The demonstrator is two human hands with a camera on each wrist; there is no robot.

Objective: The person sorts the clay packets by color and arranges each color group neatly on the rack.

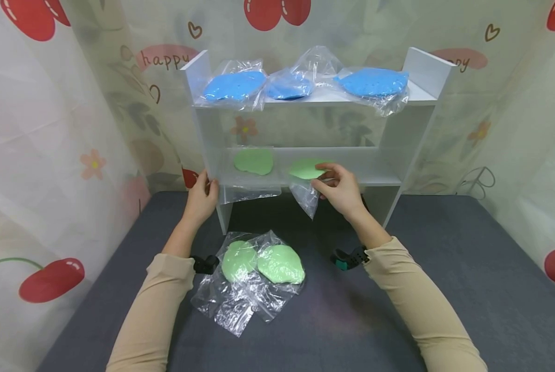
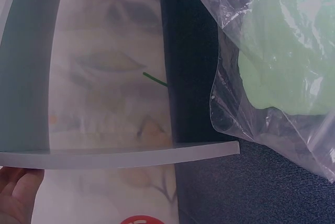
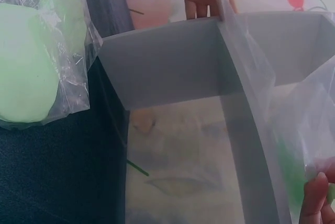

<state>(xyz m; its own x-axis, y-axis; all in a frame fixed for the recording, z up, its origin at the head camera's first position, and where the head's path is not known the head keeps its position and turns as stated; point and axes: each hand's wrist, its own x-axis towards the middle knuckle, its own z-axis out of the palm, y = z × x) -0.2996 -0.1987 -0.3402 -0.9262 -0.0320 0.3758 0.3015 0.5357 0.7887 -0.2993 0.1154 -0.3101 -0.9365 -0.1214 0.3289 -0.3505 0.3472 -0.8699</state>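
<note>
Left hand (image 1: pixel 202 199) clasps the shelf (image 1: pixel 240 181) edge, steadying it; right hand (image 1: pixel 340 188) pinches a bagged green disc (image 1: pixel 305 168), setting it level.

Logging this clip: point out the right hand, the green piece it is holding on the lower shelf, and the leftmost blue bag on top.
right hand (image 1: pixel 340 188), head view, back of hand
green piece (image 1: pixel 305 168), head view, its middle
leftmost blue bag (image 1: pixel 233 86), head view, blue centre

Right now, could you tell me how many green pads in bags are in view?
4. Two lie on the lower shelf: one at left, one pinched by the right hand. Two on the table: one at left, one at right, bags overlapping. None seem hidden.
</note>
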